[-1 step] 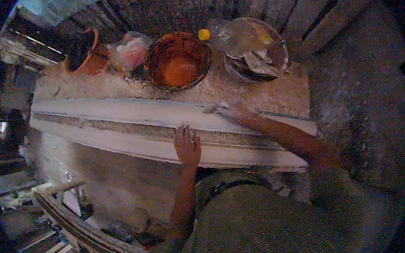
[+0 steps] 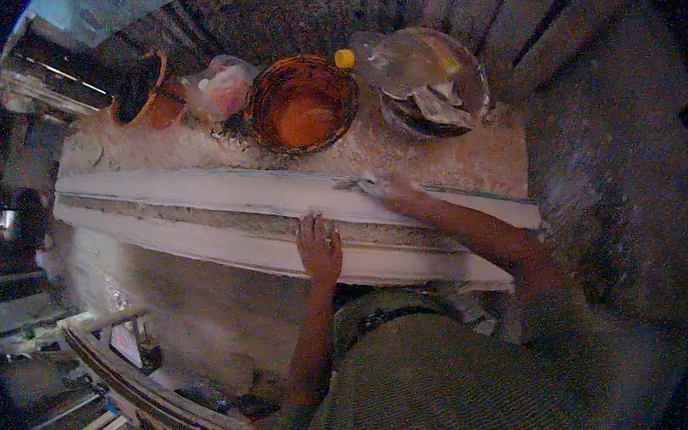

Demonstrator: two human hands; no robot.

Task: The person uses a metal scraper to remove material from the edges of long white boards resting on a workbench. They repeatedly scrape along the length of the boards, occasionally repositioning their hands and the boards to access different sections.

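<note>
Two long white moulding strips lie side by side across the bench: a far strip point(image 2: 221, 188) and a near strip point(image 2: 200, 238), with a rough, dusty gap between them. My left hand point(image 2: 320, 253) lies flat across the near strip, fingers stretched toward the gap, holding nothing. On the right part of the far strip, my right hand point(image 2: 390, 189) is bent low over the surface and blurred. Its fingers are closed around a small, thin, greyish piece point(image 2: 347, 183) touching the strip; its kind is too unclear to name.
Along the bench's back stand a tilted orange bucket point(image 2: 162, 108), a plastic bag point(image 2: 221, 91) with pinkish contents, an orange-brown basin point(image 2: 304, 117), and a bottle with a yellow cap point(image 2: 345, 58) by a round pan point(image 2: 475, 83). A curved wooden frame point(image 2: 147, 388) stands lower left.
My right hand has shifted slightly left along the far strip with the thin piece. My left hand stays in place on the near strip.
</note>
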